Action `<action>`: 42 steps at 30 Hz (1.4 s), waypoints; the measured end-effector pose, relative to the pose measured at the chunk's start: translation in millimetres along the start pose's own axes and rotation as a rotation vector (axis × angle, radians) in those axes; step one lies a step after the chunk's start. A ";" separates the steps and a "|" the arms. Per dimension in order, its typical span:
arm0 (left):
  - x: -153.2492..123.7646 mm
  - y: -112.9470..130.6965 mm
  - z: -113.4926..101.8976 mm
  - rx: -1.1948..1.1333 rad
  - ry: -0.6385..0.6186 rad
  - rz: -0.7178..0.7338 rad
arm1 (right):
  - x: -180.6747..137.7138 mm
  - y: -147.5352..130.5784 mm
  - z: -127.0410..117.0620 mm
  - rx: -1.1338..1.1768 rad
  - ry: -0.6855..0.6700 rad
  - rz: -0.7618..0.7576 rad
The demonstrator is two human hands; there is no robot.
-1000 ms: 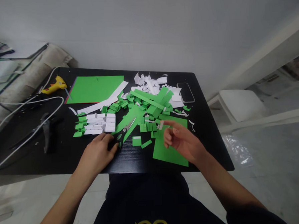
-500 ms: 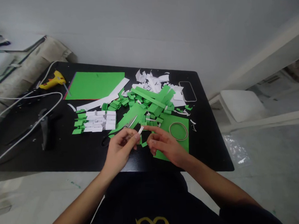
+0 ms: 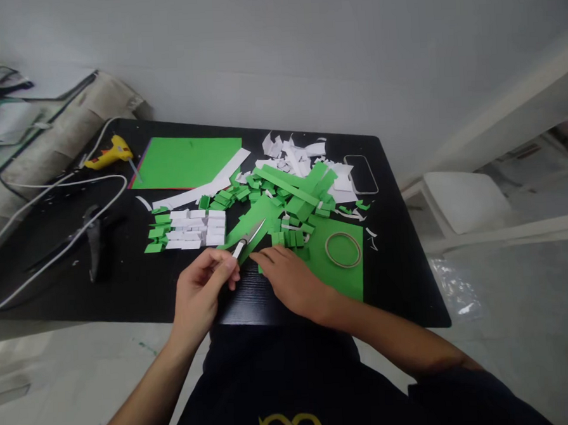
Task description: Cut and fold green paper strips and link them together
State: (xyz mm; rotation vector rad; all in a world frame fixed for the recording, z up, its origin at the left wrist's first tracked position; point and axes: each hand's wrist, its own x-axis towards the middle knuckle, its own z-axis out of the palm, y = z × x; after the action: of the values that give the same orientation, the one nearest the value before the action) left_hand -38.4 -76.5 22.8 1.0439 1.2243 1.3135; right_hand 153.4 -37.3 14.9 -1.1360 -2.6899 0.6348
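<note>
Clock centred on the bare patch of black table (image 3: 255, 307) between the hands, twelve toward the wall.

Left hand (image 3: 203, 286), between eight and nine: thumb and forefinger pinched together on a small white strip (image 3: 239, 248), paper or tape, cannot tell. Strip points up toward one and overlaps the scissors (image 3: 256, 230) in this view. Blades together, tips toward one; handles hidden behind the hand, contact cannot be told.

Right hand (image 3: 290, 279), between three and four: back up, fingers together and bent down at the near edge of the green folded pieces (image 3: 292, 239). Whether they grip anything cannot be told.

Ten: block of white and green folded paper units (image 3: 190, 230), in rows. Eleven: green paper sheet (image 3: 190, 161), long white strip across its near corner. Between ten and eleven, farther out: yellow glue gun (image 3: 110, 154). One: heap of white paper scraps (image 3: 295, 156). Three: thin tape ring (image 3: 346, 265) lying flat on a second green sheet (image 3: 345, 286).
</note>
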 end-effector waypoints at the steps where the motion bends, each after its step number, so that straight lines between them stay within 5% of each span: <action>1: 0.1 -1.2 -0.7 -0.005 -0.001 0.004 | 0.4 -1.0 -0.3 -0.033 -0.009 0.003; 12: 24.7 12.2 3.2 0.065 -0.024 0.069 | -3.1 3.1 -1.4 0.166 0.046 0.043; 21: 84.4 37.3 46.3 0.133 -0.137 0.213 | -8.5 51.8 -40.0 0.925 0.379 0.252; 27: 94.6 13.2 76.1 0.213 -0.232 0.274 | -7.2 85.7 -34.7 1.368 0.531 0.384; 33: 86.6 -17.0 77.0 0.334 -0.284 0.343 | -7.5 82.3 -23.4 1.453 0.605 0.443; 42: 80.8 -16.2 76.7 0.463 -0.309 0.463 | -10.7 75.4 -22.6 1.367 0.669 0.474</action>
State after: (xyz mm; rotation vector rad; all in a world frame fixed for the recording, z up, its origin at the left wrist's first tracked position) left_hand 30.3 12.0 11.6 1.8759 1.1075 1.1615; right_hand 216.4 9.4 2.4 -1.1373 -0.9476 1.4476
